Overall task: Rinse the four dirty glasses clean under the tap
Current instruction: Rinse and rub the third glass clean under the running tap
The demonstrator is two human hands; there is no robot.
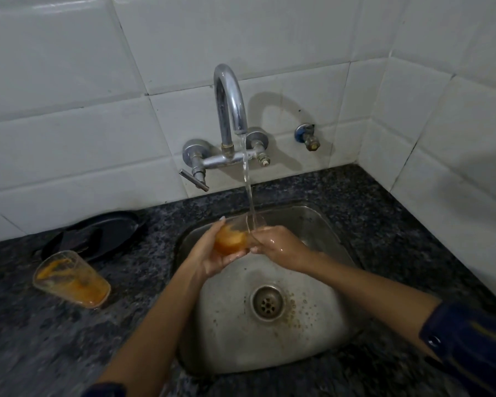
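Head view | both hands (212,253) (281,247) clamped on orange-stained glass (231,239) | under tap (229,104) stream

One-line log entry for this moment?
tap running | both hands on glass under stream | dirty glass waiting on counter

The worktop (398,222) is dark speckled stone, running to the tiled wall at its back edge and meeting a tiled corner at back right. A steel sink (321,351) is set into its middle. Toward the left edge stands a glass (69,279) (smeared orange inside). Behind it, near the back edge, lies a black plate (98,233).
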